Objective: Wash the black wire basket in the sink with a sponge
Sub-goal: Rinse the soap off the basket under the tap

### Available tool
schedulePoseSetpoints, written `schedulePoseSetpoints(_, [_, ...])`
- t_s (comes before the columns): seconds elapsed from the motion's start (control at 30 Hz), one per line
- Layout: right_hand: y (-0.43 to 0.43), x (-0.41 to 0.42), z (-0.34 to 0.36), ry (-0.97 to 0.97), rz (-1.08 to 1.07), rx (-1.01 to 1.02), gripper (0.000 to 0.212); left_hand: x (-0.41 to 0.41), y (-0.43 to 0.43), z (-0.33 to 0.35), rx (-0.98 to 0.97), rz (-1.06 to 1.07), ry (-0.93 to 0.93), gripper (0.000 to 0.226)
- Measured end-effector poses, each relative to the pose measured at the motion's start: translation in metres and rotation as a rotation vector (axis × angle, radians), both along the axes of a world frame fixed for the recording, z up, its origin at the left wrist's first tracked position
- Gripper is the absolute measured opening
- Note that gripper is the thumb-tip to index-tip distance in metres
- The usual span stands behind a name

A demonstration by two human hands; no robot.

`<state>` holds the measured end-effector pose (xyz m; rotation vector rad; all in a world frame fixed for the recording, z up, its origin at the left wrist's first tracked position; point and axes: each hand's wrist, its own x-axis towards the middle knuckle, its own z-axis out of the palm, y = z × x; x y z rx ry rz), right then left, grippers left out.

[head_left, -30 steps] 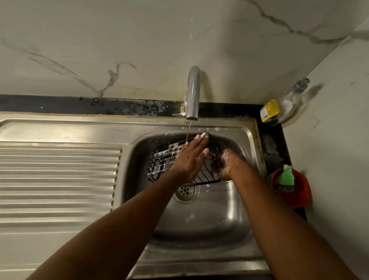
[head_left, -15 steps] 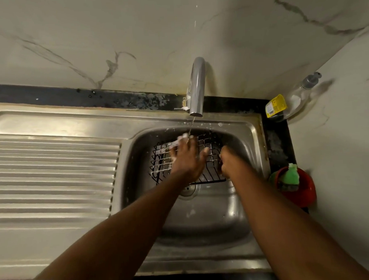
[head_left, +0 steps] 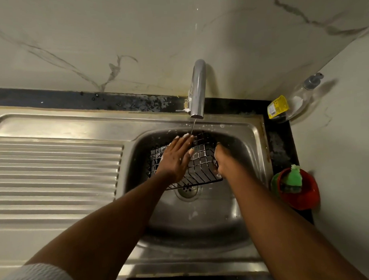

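Basket: the black wire basket (head_left: pixel 203 162) sits tilted inside the sink (head_left: pixel 203 218), up against the back wall of the bowl, with foam on its wires and nothing in it that I can see.
Left hand: the left hand (head_left: pixel 176 159) lies flat on the mesh with straight fingers, holding nothing; its soapy tips are under the thin stream.
Right hand: the right hand (head_left: pixel 224 161) is curled round the basket's right end and grips it. I cannot tell whether a sponge is tucked in there.
Sink bowl: the wet steel bowl holds the basket, with the drain (head_left: pixel 188 190) just in front of it.
Tap: the tap (head_left: pixel 197 89) runs a thin trickle onto the basket's far edge.
Red bowl: the red bowl (head_left: pixel 307 198), on the right ledge, holds a green sponge (head_left: pixel 293 178).
Bottle: the clear pump bottle (head_left: pixel 297 102) leans in the corner, and its contents are unclear.
Drainboard: the ribbed drainboard (head_left: pixel 55 169) lies to the left.
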<state>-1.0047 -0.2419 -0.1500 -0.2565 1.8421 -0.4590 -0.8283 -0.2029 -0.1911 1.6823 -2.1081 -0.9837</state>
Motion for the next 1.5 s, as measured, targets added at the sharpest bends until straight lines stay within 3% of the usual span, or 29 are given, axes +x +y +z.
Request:
schedulePoseSetpoints(0.1, [-0.001, 0.003, 0.000, 0.093, 0.049, -0.019, 0.053, 0.000, 0.009, -0.007, 0.027, 0.102, -0.056, 0.058])
schedulePoseSetpoints(0.23, [0.001, 0.004, -0.005, 0.116, 0.007, -0.028, 0.054, 0.002, 0.007, -0.004, 0.261, 0.360, -0.155, 0.073])
schedulePoseSetpoints(0.37, [-0.005, 0.005, -0.005, 0.091, 0.046, -0.072, 0.044, -0.028, -0.003, 0.025, 0.425, 0.471, -0.189, 0.081])
schedulePoseSetpoints(0.47, [-0.002, 0.005, -0.004, 0.072, 0.002, 0.031, 0.043, -0.073, -0.003, 0.049, 0.200, 0.134, -0.100, 0.068])
schedulePoseSetpoints(0.53, [0.011, 0.003, 0.010, -0.023, 0.086, -0.089, 0.044, -0.086, -0.001, 0.052, 0.032, -0.124, 0.049, 0.057])
schedulePoseSetpoints(0.6, [0.036, 0.024, 0.028, -0.093, -0.029, -0.264, 0.068, -0.079, -0.003, 0.044, -0.007, -0.257, 0.126, 0.055])
schedulePoseSetpoints(0.63, [0.045, 0.027, 0.046, -0.179, 0.055, -0.338, 0.073, -0.071, -0.003, 0.035, -0.035, -0.277, 0.134, 0.057])
schedulePoseSetpoints(0.67, [0.037, 0.025, 0.044, -0.157, 0.045, -0.367, 0.061, -0.061, -0.001, 0.031, -0.058, -0.271, 0.129, 0.059])
schedulePoseSetpoints(0.7, [0.024, 0.023, 0.023, -0.010, 0.024, -0.312, 0.049, -0.051, 0.002, 0.025, -0.064, -0.243, 0.108, 0.060])
schedulePoseSetpoints(0.77, [0.016, 0.010, 0.001, 0.046, -0.132, 0.009, 0.051, -0.026, 0.009, 0.013, -0.032, -0.157, 0.036, 0.062])
schedulePoseSetpoints(0.8, [0.007, 0.005, 0.003, 0.009, -0.068, 0.101, 0.052, -0.011, 0.012, 0.006, -0.002, -0.094, -0.010, 0.064])
schedulePoseSetpoints(0.97, [-0.001, -0.002, 0.000, 0.059, -0.007, 0.090, 0.048, 0.041, 0.020, -0.016, 0.344, 0.351, -0.154, 0.089])
schedulePoseSetpoints(1.07, [-0.005, -0.001, -0.002, 0.032, 0.000, 0.061, 0.049, 0.014, 0.019, -0.007, 0.388, 0.428, -0.227, 0.092])
schedulePoseSetpoints(1.13, [-0.005, -0.001, -0.004, -0.011, -0.001, 0.035, 0.051, -0.017, 0.017, 0.008, 0.284, 0.318, -0.196, 0.089])
schedulePoseSetpoints(1.3, [0.004, -0.008, -0.010, -0.109, -0.033, -0.020, 0.055, -0.052, 0.015, 0.020, 0.003, -0.197, -0.112, 0.073])
schedulePoseSetpoints(1.4, [0.008, -0.013, -0.012, -0.073, -0.055, 0.052, 0.068, -0.025, 0.024, 0.008, -0.132, -0.291, -0.168, 0.071])
schedulePoseSetpoints(1.5, [0.006, -0.017, -0.023, -0.038, -0.075, 0.081, 0.047, 0.014, 0.037, -0.007, -0.134, -0.199, -0.303, 0.090])
